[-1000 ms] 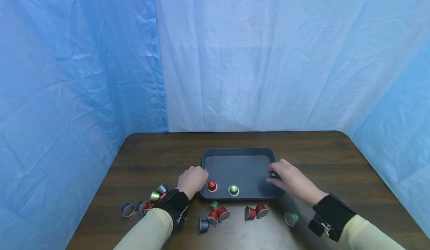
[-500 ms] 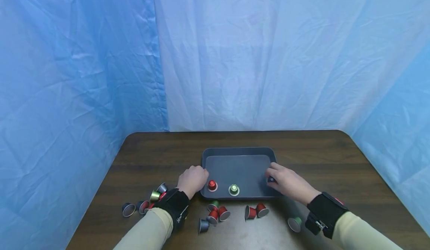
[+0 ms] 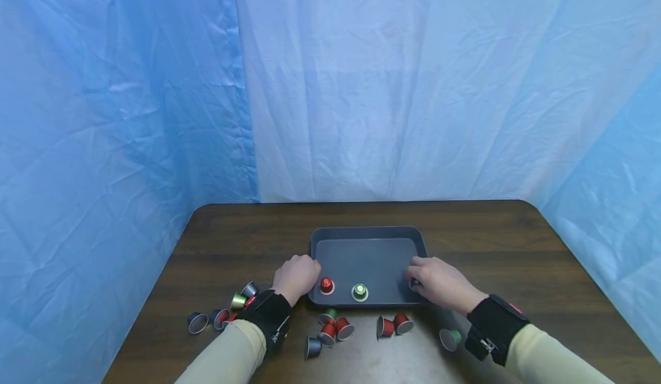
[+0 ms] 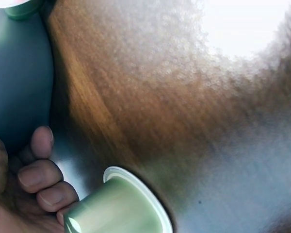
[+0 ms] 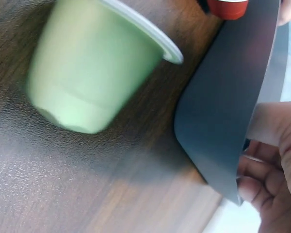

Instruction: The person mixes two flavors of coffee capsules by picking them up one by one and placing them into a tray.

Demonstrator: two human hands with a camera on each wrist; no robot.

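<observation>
A dark grey tray (image 3: pixel 369 258) lies on the table. On its left edge my left hand (image 3: pixel 296 278) grips the side with curled fingers (image 4: pixel 41 177). At the right edge my right hand (image 3: pixel 439 280) pinches a dark coffee capsule (image 3: pixel 415 282), mostly hidden by the fingers and low over the tray's inside. In the tray's front part a red capsule (image 3: pixel 326 285) and a light green capsule (image 3: pixel 360 293) stand on their rims. In the left wrist view another light green capsule (image 4: pixel 119 208) appears just below the left fingertips.
Several loose capsules (image 3: pixel 197 322) lie left of the left wrist. Red, green and dark capsules (image 3: pixel 327 333) cluster before the tray, with two red ones (image 3: pixel 393 325) farther right. A green-sided capsule (image 3: pixel 450 340) lies near the right wrist. Blue sheets (image 3: pixel 387 85) hang around the table.
My right hand has moved left and slightly nearer with the dark capsule, in over the tray. Near the right wrist the green-sided capsule has rolled slightly. My left hand stays put.
</observation>
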